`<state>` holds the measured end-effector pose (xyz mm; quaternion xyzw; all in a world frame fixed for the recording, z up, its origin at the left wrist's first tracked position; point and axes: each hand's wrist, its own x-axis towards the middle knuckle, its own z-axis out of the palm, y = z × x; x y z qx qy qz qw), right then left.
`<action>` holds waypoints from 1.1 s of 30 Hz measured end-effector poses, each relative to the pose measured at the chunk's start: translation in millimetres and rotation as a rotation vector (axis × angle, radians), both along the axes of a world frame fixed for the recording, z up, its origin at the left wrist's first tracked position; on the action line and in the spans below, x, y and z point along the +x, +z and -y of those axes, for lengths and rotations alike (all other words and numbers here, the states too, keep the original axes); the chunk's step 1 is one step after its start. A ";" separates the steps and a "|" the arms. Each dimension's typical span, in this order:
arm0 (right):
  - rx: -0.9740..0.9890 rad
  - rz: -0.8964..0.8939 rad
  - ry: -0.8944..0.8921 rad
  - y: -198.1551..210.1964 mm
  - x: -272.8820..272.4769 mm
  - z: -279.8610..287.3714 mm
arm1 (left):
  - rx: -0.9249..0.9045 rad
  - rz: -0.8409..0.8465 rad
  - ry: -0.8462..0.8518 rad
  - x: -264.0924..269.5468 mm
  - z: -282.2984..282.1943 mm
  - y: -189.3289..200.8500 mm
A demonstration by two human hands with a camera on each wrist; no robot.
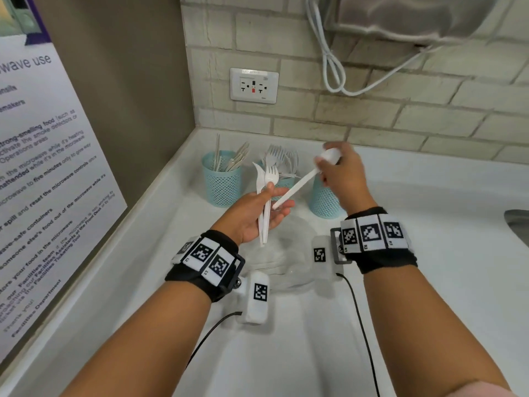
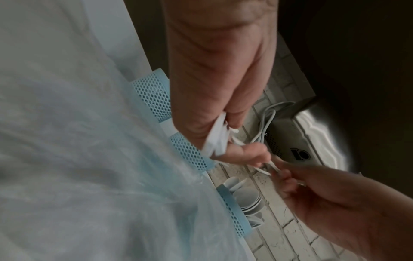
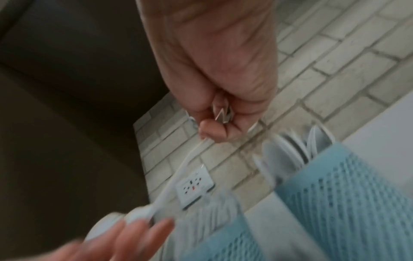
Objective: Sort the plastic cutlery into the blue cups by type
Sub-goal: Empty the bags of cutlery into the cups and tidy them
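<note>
Left hand [image 1: 256,214] palm up over the white counter [image 1: 429,267], thumb pressing a small bunch of white plastic cutlery [image 1: 264,202] against the fingers; a fork head and a knife tip stick up from the bunch, handles hang down past the palm. Right hand [image 1: 342,176] raised in front of the right cup, fingers curled round the bowl end of a white spoon [image 1: 300,181]; the spoon's handle slants down-left and its tip touches the left fingers. Right wrist view is blurred, but shows the fist closed with the spoon's handle running out of it to the other hand. Three blue mesh cups stand in a row near the brick wall: left cup [image 1: 223,179] holds knives, middle cup [image 1: 282,183] holds forks and is partly hidden behind the held bunch, right cup [image 1: 325,200] mostly hidden behind the right hand in the head view; the left wrist view shows spoons [image 2: 248,199] stacked in it. A clear plastic bag [image 1: 286,262] lies on the counter between the wrists. Wall socket [image 1: 254,85] above the cups, a white cable [image 1: 332,67] hanging at upper right, a microwave notice poster [image 1: 43,167] on the left wall.
</note>
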<state>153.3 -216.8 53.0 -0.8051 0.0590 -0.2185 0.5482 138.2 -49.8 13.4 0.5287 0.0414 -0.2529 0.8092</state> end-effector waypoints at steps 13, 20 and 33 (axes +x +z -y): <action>-0.731 0.339 -0.389 4.1 14.3 48.7 | -0.102 -0.115 -0.027 7.8 -0.3 -0.6; -1.009 0.064 -0.307 -32.5 27.5 41.7 | -0.114 -0.104 -0.030 3.5 -3.7 1.9; -0.423 -0.169 0.283 -13.1 0.0 -17.3 | -0.054 0.042 0.010 -2.1 0.0 -1.2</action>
